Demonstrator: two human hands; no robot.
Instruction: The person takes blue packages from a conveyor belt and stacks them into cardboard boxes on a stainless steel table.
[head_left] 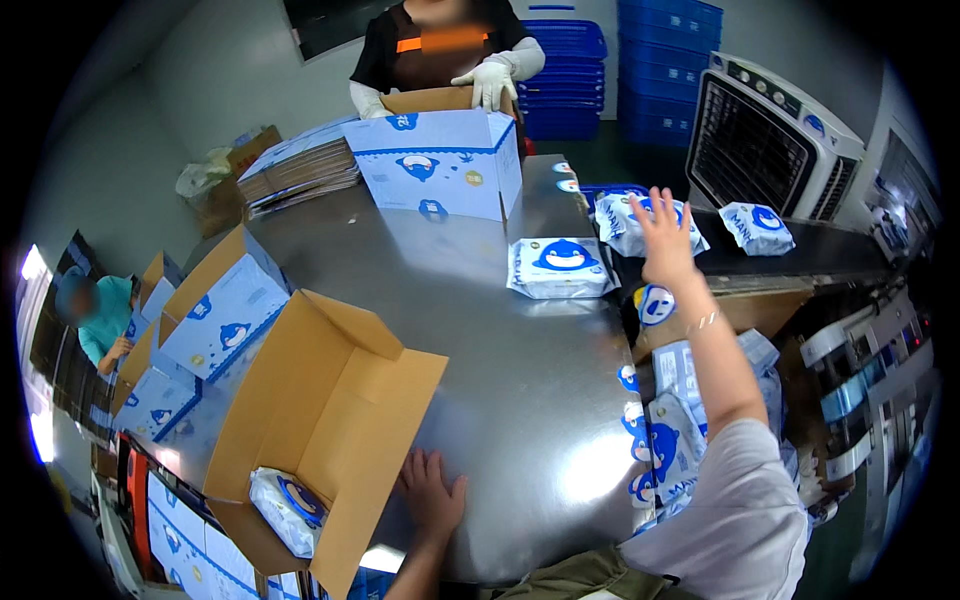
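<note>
My right hand (665, 238) reaches out over a white-and-blue wipes pack (618, 222) at the near end of the black conveyor belt. Its fingers are spread, and I cannot tell whether they touch the pack. Just left of it, another wipes pack (562, 268) lies on the steel table (470, 330). My left hand (432, 492) rests on the tabletop with its fingers apart, against the side of an open cardboard box (345, 400). A single wipes pack (288, 512) lies inside that box, at its near end.
Across the table a gloved person holds a blue-and-white box (435, 165) beside stacked flat cartons (300, 170). More boxes (225, 320) stand at the left, near another person. Further packs (757, 228) ride the conveyor (820, 262). Loose packs (680, 430) fill a carton below it.
</note>
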